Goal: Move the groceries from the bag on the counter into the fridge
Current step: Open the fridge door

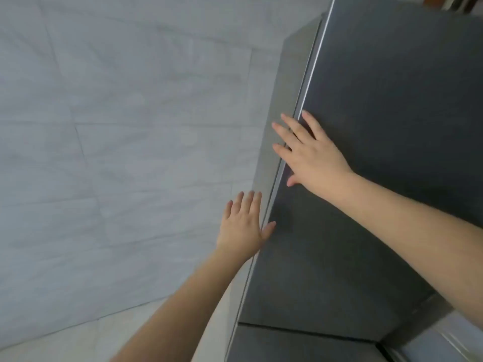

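against the dark fridge door (379, 178), right hand (312, 155) and left hand (241, 227) lie flat, fingers spread.

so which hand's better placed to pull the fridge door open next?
Probably left. The left hand sits at the door's free edge, fingers along the fridge side panel and thumb over the door front. The right hand lies flat, open, mostly on the door face, so it pushes rather than pulls.

Home kitchen, dark grey fridge (379, 178), pale tiled wall (117, 126)
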Available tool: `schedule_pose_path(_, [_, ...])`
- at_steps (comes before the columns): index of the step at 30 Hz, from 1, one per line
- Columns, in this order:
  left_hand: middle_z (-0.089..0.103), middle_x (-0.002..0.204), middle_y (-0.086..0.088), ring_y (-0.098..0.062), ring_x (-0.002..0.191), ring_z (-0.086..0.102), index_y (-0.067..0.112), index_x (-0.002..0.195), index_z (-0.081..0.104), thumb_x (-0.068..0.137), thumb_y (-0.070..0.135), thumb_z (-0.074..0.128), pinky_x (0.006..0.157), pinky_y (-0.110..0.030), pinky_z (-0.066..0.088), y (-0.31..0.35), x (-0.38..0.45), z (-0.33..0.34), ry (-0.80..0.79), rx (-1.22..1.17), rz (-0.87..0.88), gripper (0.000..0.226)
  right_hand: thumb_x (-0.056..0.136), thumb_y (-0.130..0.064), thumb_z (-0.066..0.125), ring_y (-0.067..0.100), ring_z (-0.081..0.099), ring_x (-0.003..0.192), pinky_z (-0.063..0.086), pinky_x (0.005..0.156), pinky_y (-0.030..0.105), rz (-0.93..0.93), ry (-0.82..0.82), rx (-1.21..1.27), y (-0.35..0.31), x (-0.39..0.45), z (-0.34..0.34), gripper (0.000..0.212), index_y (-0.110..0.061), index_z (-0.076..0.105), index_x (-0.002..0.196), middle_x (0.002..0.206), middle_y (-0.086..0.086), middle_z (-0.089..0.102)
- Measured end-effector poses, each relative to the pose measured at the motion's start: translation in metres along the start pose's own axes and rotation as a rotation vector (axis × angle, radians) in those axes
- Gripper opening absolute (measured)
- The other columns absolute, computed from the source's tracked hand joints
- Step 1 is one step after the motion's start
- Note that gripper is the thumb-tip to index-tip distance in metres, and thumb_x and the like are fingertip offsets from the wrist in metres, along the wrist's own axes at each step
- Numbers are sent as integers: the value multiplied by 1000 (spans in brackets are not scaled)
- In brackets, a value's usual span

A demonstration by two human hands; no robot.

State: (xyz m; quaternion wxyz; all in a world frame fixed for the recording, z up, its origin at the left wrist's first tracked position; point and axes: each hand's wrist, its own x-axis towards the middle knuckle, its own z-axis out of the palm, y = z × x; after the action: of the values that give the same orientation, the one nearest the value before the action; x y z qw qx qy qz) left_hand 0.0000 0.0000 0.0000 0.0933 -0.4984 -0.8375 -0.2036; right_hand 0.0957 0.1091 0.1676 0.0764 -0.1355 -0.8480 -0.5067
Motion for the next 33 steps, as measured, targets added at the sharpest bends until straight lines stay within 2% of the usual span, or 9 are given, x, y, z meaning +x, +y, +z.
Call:
schedule_pose_path(4, [46, 144, -8, -28, 137, 37, 10, 145, 34, 94, 56, 43, 112, -45, 26, 23, 19, 3, 103, -82, 6, 69, 74, -71, 59, 35, 27, 140, -6, 117, 54, -51, -10, -49, 5, 6, -6, 80, -12, 56, 127, 138, 15, 48])
schedule_pose_path(6, [58, 125, -8, -29, 119, 53, 9, 130, 43, 94, 51, 47, 100, -42, 36, 34, 27, 4, 93, -143, -19, 55, 71, -70, 63, 34, 37, 131, 1, 120, 53, -69, -6, -37, 4, 6, -5, 77, -10, 60, 120, 125, 13, 55])
schedule_pose_path(8, [62, 114, -12, -35, 103, 61, 7, 120, 44, 98, 44, 46, 86, -42, 42, 38, 31, 3, 57, -238, -51, 43, 68, -67, 67, 33, 42, 125, 5, 121, 51, -68, 10, -28, 4, 4, -5, 74, -8, 62, 113, 118, 12, 57])
schedule_pose_path(11, [62, 112, -16, -39, 97, 63, 6, 115, 42, 99, 41, 46, 74, -45, 47, 34, 35, 4, 1, -335, -97, 38, 65, -65, 71, 34, 44, 123, 5, 120, 51, -59, -5, -5, 2, 6, -7, 74, -7, 64, 109, 114, 13, 58])
schedule_pose_path(18, [64, 109, -14, -38, 96, 62, 9, 111, 43, 99, 42, 48, 73, -43, 46, 27, 34, -3, -31, -367, -83, 36, 71, -63, 69, 32, 39, 128, 4, 121, 50, -15, -30, 6, -4, 4, -15, 72, -9, 62, 117, 122, 11, 56])
schedule_pose_path(22, [64, 108, -14, -37, 95, 61, 11, 109, 42, 99, 42, 47, 68, -40, 42, 25, 24, -9, -67, -389, -63, 34, 70, -62, 70, 31, 39, 128, -2, 120, 50, -9, -40, 22, -5, -5, -24, 71, -9, 63, 117, 121, 10, 56])
schedule_pose_path(25, [64, 104, -13, -38, 90, 62, 13, 105, 39, 99, 44, 45, 66, -40, 43, 28, 3, -14, -77, -361, 1, 32, 71, -62, 70, 30, 40, 128, -5, 119, 48, -7, -31, 34, -6, -25, -37, 71, -10, 64, 118, 122, 10, 57])
schedule_pose_path(30, [63, 101, -2, -30, 84, 63, 17, 102, 36, 99, 47, 43, 59, -33, 33, 36, -41, -26, -55, -296, 115, 30, 74, -53, 74, 33, 40, 131, 1, 119, 49, 24, -39, 93, -13, -69, -65, 69, -7, 60, 123, 128, 14, 56])
schedule_pose_path(33, [65, 103, 3, -23, 82, 65, 20, 113, 42, 99, 49, 40, 58, -29, 36, 42, -64, -28, -18, -297, 200, 32, 73, -45, 78, 35, 43, 129, 5, 119, 48, 57, -49, 126, -17, -95, -79, 66, -5, 59, 121, 127, 16, 57])
